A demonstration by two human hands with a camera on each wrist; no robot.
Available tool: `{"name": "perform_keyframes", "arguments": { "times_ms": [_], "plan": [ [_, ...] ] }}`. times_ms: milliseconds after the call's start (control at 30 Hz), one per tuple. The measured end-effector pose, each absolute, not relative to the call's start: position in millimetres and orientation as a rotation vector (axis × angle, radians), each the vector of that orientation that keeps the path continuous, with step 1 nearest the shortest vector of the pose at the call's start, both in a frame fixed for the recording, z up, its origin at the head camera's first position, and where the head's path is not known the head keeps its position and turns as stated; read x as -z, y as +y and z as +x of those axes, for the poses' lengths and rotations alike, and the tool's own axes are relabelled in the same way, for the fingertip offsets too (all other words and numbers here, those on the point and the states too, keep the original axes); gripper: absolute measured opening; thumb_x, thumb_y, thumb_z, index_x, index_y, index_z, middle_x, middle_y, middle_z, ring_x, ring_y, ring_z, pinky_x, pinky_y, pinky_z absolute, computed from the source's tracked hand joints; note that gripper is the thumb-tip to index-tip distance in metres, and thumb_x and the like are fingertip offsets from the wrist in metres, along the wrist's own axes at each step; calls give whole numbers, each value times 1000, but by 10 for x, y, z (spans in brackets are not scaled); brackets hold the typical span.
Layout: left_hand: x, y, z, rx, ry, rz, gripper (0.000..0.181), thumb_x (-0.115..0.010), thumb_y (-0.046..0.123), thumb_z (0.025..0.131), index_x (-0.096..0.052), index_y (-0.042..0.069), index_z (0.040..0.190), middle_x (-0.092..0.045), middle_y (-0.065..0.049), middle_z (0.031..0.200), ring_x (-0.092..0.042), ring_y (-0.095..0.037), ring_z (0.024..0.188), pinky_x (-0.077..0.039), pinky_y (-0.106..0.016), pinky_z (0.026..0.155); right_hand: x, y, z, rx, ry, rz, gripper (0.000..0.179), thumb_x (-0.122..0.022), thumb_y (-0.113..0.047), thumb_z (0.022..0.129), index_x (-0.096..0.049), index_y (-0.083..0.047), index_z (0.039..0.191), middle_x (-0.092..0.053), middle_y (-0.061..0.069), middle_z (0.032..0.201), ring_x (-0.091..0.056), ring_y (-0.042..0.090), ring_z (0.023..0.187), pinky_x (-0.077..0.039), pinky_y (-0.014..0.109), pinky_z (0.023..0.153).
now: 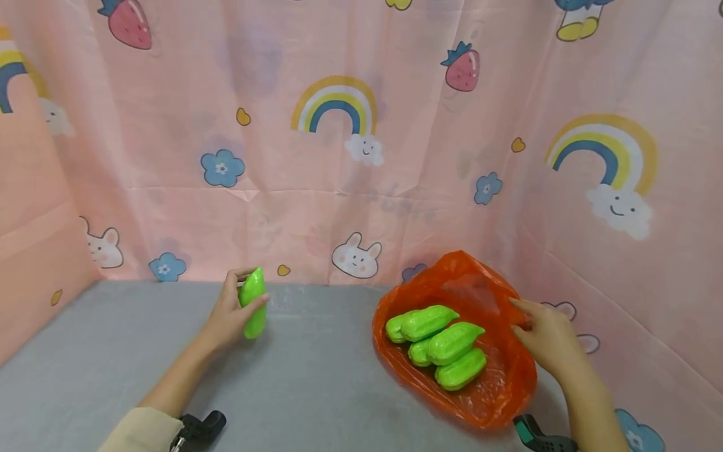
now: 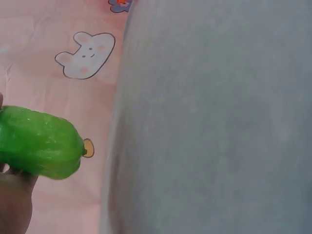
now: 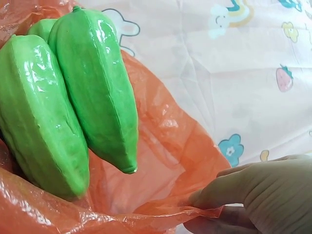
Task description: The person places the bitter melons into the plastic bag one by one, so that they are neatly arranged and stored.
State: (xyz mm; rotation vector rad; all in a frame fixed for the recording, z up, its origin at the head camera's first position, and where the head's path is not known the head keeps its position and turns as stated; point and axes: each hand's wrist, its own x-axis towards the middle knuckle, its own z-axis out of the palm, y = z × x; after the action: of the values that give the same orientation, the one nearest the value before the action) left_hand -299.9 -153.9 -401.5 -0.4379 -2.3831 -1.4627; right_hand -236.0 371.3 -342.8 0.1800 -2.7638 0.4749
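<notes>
My left hand point(image 1: 234, 311) grips a glossy green toy vegetable point(image 1: 253, 304) upright just above the grey table, near the back curtain; the left wrist view shows its green end point(image 2: 39, 142) against my fingers. At the right lies an orange plastic bag point(image 1: 497, 383), open, with several more green vegetables point(image 1: 446, 345) piled inside. My right hand point(image 1: 545, 339) pinches the bag's right edge; in the right wrist view the fingers point(image 3: 229, 192) hold the thin orange film point(image 3: 165, 161) beside two big green vegetables point(image 3: 92, 92).
A pink curtain point(image 1: 361, 157) printed with rainbows, bunnies and strawberries closes off the back and both sides. The grey table point(image 1: 316, 383) stretches between my hands. Black wrist mounts point(image 1: 200, 428) show at the bottom edge.
</notes>
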Motion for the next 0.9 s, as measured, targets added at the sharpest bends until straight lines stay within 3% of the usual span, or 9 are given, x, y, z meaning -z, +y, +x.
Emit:
{"name": "perform_keyframes", "arguments": {
  "times_ms": [100,200,333,533,733,900],
  "plan": [
    [4061,-1489,-3030,1414,-2347,-461,63,-74,17,93,-46,7,149,-54,-19,143,-58,-39,123,-51,-56,101,3424,3707,-2364,-476,-2755,189,48,-70,-1,86,-59,11,131,-65,38,117,-72,42,84,-61,52,69],
    [4103,-1435,-3054,1377,-2336,-491,64,-79,16,89,-53,11,147,-59,-17,142,-65,-38,119,-55,-52,99,3426,3703,-2365,-472,-2746,194,48,-70,-1,86,-60,11,131,-65,38,117,-72,43,84,-61,51,69],
    [4136,-1365,-3076,1445,-2316,-543,65,-77,13,90,-50,11,149,-56,-20,144,-67,-40,116,-58,-48,94,3427,3705,-2358,-471,-2744,200,48,-70,-1,86,-59,12,131,-64,39,119,-72,44,86,-61,51,68],
    [4206,-1305,-3078,1517,-2326,-577,61,-74,17,93,-50,11,148,-54,-21,146,-61,-43,126,-54,-51,100,3414,3697,-2343,-475,-2750,186,48,-70,-2,87,-59,12,131,-63,39,121,-72,46,88,-61,53,71],
    [4299,-1300,-3065,1557,-2308,-552,62,-72,12,94,-48,12,151,-51,-23,150,-64,-46,119,-61,-35,83,3414,3693,-2334,-465,-2746,171,47,-71,-4,88,-60,11,131,-63,39,123,-72,47,90,-61,54,72],
    [4334,-1328,-3069,1522,-2310,-605,72,-75,1,87,-46,13,152,-50,-24,150,-64,-47,119,-61,-41,87,3415,3681,-2348,-459,-2746,173,47,-71,-4,87,-60,11,131,-63,38,122,-72,46,89,-61,53,71]
  ]
}}
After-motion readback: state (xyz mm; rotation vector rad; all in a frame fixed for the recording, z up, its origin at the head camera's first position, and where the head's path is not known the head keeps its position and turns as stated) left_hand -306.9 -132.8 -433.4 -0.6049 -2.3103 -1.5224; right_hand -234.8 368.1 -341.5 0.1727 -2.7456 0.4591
